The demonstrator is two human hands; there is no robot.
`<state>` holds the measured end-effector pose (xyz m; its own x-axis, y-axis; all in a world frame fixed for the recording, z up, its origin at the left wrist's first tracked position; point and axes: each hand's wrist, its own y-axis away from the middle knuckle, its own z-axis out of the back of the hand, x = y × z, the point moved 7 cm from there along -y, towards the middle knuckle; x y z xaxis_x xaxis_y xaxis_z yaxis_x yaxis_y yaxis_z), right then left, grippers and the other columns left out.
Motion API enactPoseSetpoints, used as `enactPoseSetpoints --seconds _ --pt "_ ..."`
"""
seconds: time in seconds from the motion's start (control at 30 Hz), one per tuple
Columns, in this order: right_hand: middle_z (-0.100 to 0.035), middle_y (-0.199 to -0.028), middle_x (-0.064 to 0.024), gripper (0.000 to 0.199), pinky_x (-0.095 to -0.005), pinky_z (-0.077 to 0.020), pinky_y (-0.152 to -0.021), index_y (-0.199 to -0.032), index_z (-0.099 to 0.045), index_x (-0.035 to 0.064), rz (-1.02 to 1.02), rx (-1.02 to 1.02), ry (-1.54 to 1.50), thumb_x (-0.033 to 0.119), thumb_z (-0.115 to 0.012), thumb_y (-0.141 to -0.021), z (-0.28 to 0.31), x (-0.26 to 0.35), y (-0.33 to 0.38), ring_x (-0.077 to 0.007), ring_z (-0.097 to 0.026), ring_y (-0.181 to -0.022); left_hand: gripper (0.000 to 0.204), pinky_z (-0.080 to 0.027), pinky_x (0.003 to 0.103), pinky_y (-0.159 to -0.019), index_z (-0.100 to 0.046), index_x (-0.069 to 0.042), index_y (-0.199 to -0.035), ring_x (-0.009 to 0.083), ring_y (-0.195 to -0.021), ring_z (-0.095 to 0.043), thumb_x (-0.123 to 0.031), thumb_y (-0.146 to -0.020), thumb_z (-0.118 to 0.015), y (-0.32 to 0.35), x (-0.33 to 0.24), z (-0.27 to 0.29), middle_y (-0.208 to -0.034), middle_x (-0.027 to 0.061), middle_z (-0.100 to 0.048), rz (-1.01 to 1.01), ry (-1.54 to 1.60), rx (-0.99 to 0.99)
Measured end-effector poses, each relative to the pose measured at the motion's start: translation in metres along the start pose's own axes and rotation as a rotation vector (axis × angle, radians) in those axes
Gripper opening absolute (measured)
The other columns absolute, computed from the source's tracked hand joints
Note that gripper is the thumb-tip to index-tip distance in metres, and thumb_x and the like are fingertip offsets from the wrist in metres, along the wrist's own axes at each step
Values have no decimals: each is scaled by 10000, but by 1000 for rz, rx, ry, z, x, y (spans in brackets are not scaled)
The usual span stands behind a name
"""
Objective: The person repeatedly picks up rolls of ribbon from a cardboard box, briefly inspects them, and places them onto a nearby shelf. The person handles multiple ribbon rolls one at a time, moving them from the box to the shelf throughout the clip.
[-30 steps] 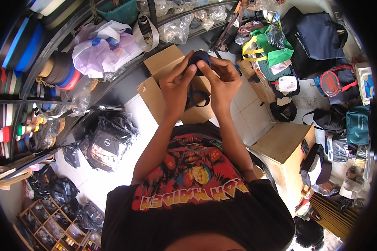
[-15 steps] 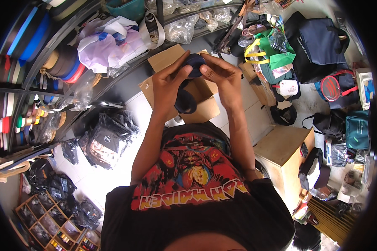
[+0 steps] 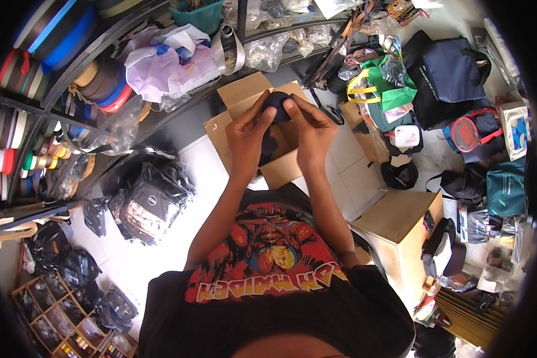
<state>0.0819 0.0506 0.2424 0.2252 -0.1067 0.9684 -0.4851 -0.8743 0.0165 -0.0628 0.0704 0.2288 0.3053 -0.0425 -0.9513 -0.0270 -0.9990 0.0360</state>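
Observation:
Both hands are raised over an open cardboard box point(image 3: 244, 94), close together at about the same height. Between them is a roll of dark navy strap point(image 3: 277, 105), gripped at its edges by thumbs and fingers. My left hand point(image 3: 248, 129) closes on the roll's left side, with the thumb on the near face. My right hand point(image 3: 311, 127) closes on the right side in the same way. More dark material point(image 3: 268, 144) shows below, between my wrists and in front of the box opening; whether it joins the roll is hard to tell.
At the left, a shelf rack point(image 3: 42, 110) holds several rolls of coloured webbing. Plastic-wrapped black bags point(image 3: 149, 200) lie on the tiled floor. A wooden cabinet point(image 3: 394, 218) stands at the right, with a green bag point(image 3: 394, 89) and other bags beyond it.
My hands have drawn closer together around the roll and moved slightly lower. The dark loop that hung below it is now mostly hidden behind my left hand and wrist.

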Motion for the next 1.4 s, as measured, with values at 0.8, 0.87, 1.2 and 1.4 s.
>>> enactPoseSetpoints --seconds 0.8,0.87,1.2,1.4 --pt "-699 -1021 -116 440 -276 -571 -741 -1194 -648 -73 -159 614 295 146 -789 -840 35 37 -18 -169 -687 -899 352 -430 272 -823 -625 -76 -1328 108 -856 -525 -232 -1018 -565 20 -12 -40 -954 35 -616 -98 -352 286" --pt "-696 -1025 -133 440 -278 -588 -752 -1192 -642 -85 -165 497 153 137 -787 -841 44 38 -24 -176 -689 -903 355 -437 275 -810 -625 -69 -1325 108 -840 -524 -225 -1009 -583 20 -8 -51 -968 36 -622 -108 -329 235" --pt "-700 -1016 -135 470 -293 -578 -736 -1211 -590 -68 -52 570 151 176 -785 -859 71 36 -45 -195 -683 -941 365 -455 238 -746 -634 -63 -1314 85 -803 -555 -210 -979 -630 33 0 -74 -922 33 -648 -172 -289 78" --pt "-697 -1008 -159 407 -294 -583 -754 -1185 -626 -52 -119 423 -53 144 -776 -862 82 32 -57 -205 -682 -967 358 -446 235 -780 -632 -68 -1318 93 -879 -561 -201 -987 -617 34 19 -92 -999 49 -638 -35 -238 -36"
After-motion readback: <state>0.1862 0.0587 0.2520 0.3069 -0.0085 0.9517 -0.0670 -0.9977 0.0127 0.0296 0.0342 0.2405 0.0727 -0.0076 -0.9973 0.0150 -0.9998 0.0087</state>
